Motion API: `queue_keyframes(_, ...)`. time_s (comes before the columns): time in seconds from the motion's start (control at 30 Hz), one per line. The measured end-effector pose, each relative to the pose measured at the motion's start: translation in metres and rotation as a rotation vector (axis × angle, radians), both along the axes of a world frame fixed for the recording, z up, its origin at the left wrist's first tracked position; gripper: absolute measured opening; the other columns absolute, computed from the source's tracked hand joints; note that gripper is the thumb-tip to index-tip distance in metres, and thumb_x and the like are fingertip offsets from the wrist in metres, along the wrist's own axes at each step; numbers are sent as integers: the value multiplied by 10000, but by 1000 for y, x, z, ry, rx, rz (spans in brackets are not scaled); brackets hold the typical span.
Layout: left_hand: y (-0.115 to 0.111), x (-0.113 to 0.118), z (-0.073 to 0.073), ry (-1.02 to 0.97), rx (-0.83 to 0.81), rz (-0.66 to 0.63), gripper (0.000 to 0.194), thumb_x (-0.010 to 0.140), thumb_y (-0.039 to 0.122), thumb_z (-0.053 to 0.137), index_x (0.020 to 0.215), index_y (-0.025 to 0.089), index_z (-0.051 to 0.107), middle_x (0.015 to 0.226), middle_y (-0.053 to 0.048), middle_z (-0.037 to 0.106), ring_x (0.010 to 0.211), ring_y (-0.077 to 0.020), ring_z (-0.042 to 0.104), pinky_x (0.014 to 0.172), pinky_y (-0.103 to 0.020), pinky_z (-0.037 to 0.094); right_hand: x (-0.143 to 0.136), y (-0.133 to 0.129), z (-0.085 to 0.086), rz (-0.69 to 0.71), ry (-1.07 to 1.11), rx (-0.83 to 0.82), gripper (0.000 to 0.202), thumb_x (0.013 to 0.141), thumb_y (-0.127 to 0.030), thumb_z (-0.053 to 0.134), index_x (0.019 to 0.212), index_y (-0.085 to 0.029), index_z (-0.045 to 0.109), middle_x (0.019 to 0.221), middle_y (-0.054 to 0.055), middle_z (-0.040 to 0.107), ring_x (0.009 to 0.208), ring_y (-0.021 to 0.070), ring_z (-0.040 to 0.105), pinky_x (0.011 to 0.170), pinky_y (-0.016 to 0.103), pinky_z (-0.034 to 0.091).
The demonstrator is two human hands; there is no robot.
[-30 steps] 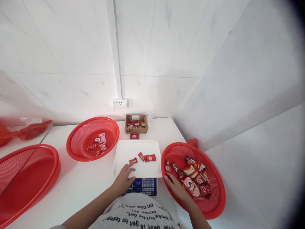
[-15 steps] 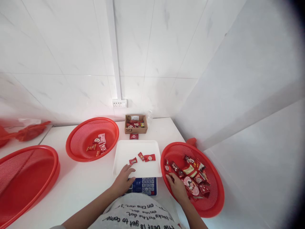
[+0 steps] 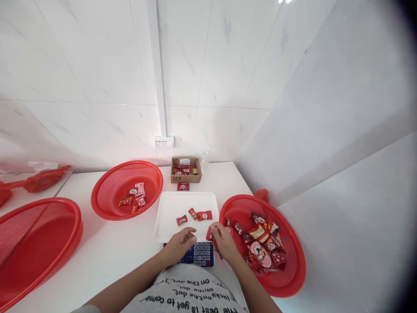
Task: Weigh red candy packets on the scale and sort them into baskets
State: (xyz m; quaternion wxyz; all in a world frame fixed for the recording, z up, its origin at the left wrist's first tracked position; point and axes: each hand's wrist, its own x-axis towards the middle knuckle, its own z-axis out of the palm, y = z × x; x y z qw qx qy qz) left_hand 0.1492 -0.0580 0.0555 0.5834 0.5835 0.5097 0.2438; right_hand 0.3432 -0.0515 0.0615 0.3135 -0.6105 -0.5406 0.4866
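1. The person's left forearm [image 3: 130, 280] slants forward and inward from the lower left.
2. The left hand [image 3: 179, 246] is loosely curved, its back upward, thumb and fingers spread apart.
3. The right forearm [image 3: 254, 282] slants forward and inward from the lower right.
4. The right hand [image 3: 225, 243] angles leftward, fingers bent in a pinching grip.
5. Both hands are near each other, but apart.

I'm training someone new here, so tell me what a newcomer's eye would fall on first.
Probably the big red basket at the right, strewn with wrapped packets, echoed by a second basket at the back left and a third basket at the left edge. Then the white tray in the middle, with three small red packets on it. By its front right corner, the right hand grips at least one red-wrapped item.
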Motion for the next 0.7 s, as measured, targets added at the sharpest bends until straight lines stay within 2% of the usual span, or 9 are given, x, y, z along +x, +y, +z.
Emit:
queue_keyframes(0.07, 1, 6, 1, -125, -75, -24, 419, 801, 476, 493, 1091, 175, 517, 810, -17, 612, 759, -167, 588, 723, -308, 460, -17, -3, 0, 128, -9, 12, 335, 859, -534, 357, 858, -230, 499, 620, -38, 548, 509, 129, 500, 478, 231, 384)
queue_keyframes(0.17, 1, 9, 2, -168, -128, -16, 419, 749, 519, 540, 964, 159, 541, 671, 22, 544, 607, -143, 533, 618, -298, 435, -31, -7, -4, 218, -39, 54, 319, 883, -506, 343, 923, -234, 505, 669, -29, 573, 619, 141, 544, 587, 250, 399)
queue_keyframes(0.27, 0, 6, 3, -160, -154, 24, 395, 694, 537, 583, 823, 168, 525, 622, 38, 507, 566, -133, 498, 583, -292, 413, -34, -10, -10, 249, 25, -10, 343, 881, -519, 347, 1018, -235, 483, 654, -39, 553, 563, 126, 518, 542, 239, 385)
queue_keyframes(0.4, 1, 3, 5, -209, -183, 126, 368, 670, 512, 610, 756, 179, 480, 602, 55, 485, 550, -112, 471, 572, -272, 397, -31, -10, -15, 228, 113, -117, 383, 843, -530, 430, 1085, -237, 478, 661, -48, 536, 514, 106, 487, 491, 220, 385)
queue_keyframes(0.53, 3, 1, 6, -228, -201, 206, 349, 676, 488, 616, 760, 175, 488, 615, 57, 491, 574, -102, 461, 585, -252, 390, -27, -10, -15, 219, 94, -124, 313, 832, -487, 462, 912, -198, 552, 710, -15, 576, 615, 127, 522, 564, 238, 413)
queue_keyframes(0.6, 4, 0, 6, -244, -231, 213, 363, 670, 497, 625, 767, 174, 491, 626, 57, 496, 589, -101, 464, 594, -246, 390, -26, -10, -14, 215, 65, -136, 290, 827, -466, 470, 781, -187, 539, 664, -21, 559, 601, 125, 501, 569, 239, 401)
queue_keyframes(0.7, 4, 0, 4, -259, -308, 217, 398, 659, 526, 638, 794, 181, 492, 655, 56, 509, 598, -102, 476, 602, -246, 391, -25, -10, -11, 191, 26, -105, 288, 809, -454, 491, 686, -193, 492, 602, -43, 505, 577, 119, 456, 561, 234, 372)
